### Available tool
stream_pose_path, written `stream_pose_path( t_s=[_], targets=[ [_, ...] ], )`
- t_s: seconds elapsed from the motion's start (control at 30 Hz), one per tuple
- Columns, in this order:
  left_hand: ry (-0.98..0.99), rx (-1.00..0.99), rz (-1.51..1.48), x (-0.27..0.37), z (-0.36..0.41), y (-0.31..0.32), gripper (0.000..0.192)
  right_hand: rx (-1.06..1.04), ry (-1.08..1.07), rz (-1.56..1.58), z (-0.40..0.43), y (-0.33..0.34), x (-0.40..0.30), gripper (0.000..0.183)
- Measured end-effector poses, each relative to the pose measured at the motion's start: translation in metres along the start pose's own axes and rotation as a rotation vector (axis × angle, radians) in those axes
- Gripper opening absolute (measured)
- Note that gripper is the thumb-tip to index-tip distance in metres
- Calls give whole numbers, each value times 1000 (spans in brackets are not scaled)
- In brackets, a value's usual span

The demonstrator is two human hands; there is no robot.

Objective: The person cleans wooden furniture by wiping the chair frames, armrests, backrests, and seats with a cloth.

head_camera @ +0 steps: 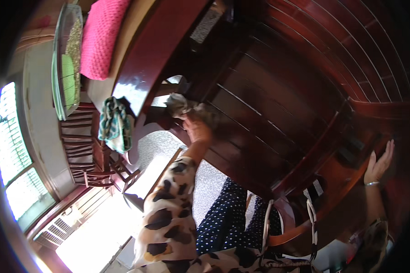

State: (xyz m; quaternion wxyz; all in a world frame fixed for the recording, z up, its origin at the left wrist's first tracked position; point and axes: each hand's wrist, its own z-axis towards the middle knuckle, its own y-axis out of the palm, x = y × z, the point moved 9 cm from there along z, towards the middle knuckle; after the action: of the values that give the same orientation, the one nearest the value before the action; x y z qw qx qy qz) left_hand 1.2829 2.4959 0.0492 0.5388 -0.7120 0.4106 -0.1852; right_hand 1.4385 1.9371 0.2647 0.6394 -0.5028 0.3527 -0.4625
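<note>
A crumpled greyish cloth [177, 104] is in my left hand [197, 129], at the left end of a dark red-brown slatted wooden seat [259, 99]; the cloth's far side is blurred. At the right, my right hand [379, 163], with a bracelet at its wrist, lies on or just over dark polished wood near the curved wooden armrest [328, 191]. Its fingers are extended, and nothing shows in it. Whether its palm touches the wood is not plain. The slatted wooden backrest [348, 44] rises beyond the seat.
A teal and white checked cloth [116, 126] hangs at the corner of a wooden surface at left. A pink textured item [102, 37] and a clear container [66, 68] stand there. Wooden chairs [85, 146] are beyond, near a bright window [17, 153]. Speckled floor [208, 184] shows below.
</note>
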Motion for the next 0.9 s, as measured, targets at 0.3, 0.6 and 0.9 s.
stream_pose_path(
  t_s=[0.3,0.6,0.9],
  targets=[
    [344,48,-9,103,69,-50,49,-59,76,10,1,9,-12,58],
    [190,212,-203,113,172,-159,55,-62,100,35,4,5,-9,59],
    [290,239,-97,167,204,-132,51,-92,95,36,4,5,-11,62]
  ],
)
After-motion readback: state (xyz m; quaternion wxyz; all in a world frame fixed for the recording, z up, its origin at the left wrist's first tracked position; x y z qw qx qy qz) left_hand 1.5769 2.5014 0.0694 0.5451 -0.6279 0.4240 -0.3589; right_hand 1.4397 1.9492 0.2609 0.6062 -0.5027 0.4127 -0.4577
